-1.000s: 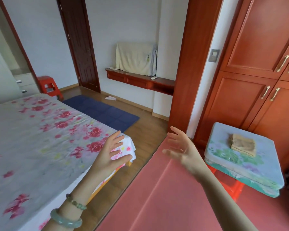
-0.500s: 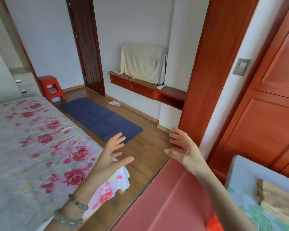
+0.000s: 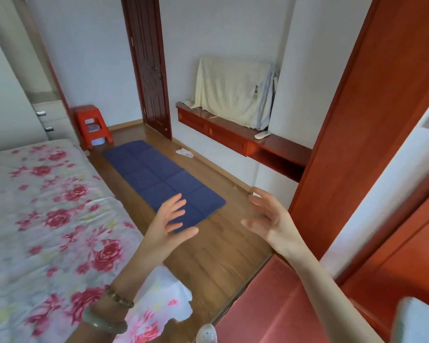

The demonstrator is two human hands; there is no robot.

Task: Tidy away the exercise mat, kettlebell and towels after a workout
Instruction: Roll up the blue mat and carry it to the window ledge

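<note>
Exercise mat [image 3: 162, 184]: dark blue, quilted in panels, lying flat and unrolled on the wood floor [image 3: 216, 248] at centre frame, between the bed [image 3: 47, 219] at left and the wall-mounted wooden shelf [image 3: 245, 139] at right.

Left hand [image 3: 169, 224]: raised at lower centre, fingers spread and released, holding nothing; it overlaps the mat's near corner in view, contact not determinable. Two bracelets on that wrist.

Right hand [image 3: 270, 221]: raised at centre right, fingers loosely curled and apart, holding nothing.

Containers: red plastic stool [image 3: 92, 126] in the upper left quarter, beside the bed head; a pale round object sits under its seat, type unclear. Shelf has drawer fronts, all closed; contents not visible.

Cream towel [image 3: 233, 92] draped over an upright object on the shelf, hiding it entirely. A small dark mark and tag near the towel's right edge, too small to read. White remote-like item [image 3: 262, 135] on the shelf top.

Small crumpled white cloth [image 3: 184, 152] on the floor by the skirting, near the mat's right edge.

Kettlebell not identified. Lower right corner: pale padded object, cut off. Bottom edge: blurred translucent object, unidentifiable.
</note>
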